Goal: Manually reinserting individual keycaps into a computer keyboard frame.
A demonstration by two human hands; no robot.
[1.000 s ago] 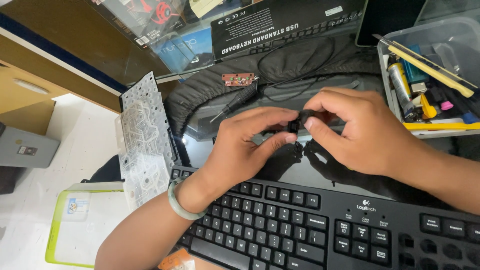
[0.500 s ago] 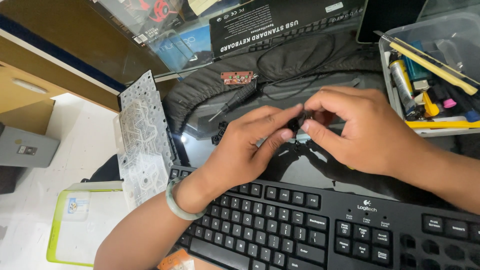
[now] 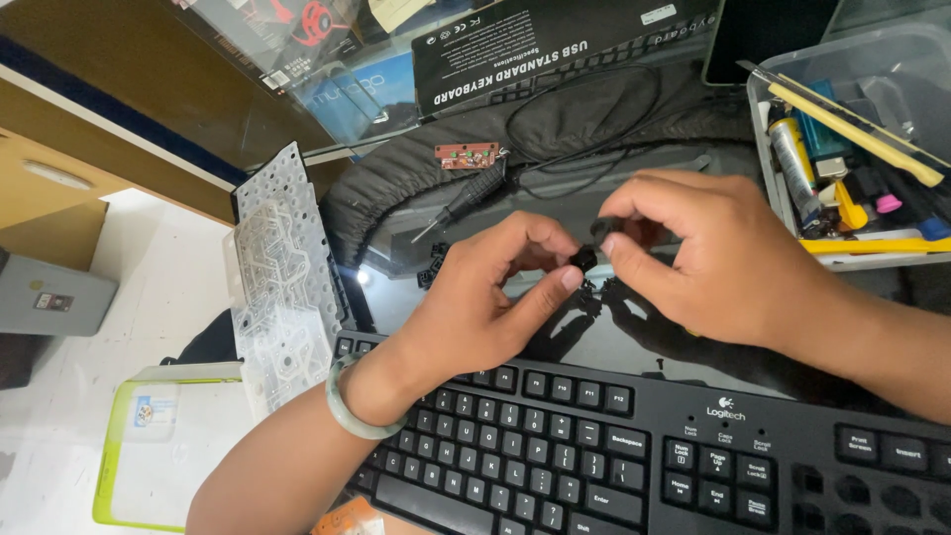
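The small black keycap (image 3: 586, 260) looks light, rigid and easy to fumble, best pinched by its side walls with the fingertips. It sits in the air just above the black keyboard (image 3: 634, 446), between both hands. The left hand (image 3: 485, 297) has its grip closed on it, thumb against forefinger; the right hand (image 3: 703, 258) pinches a second small black piece (image 3: 606, 228) touching it.
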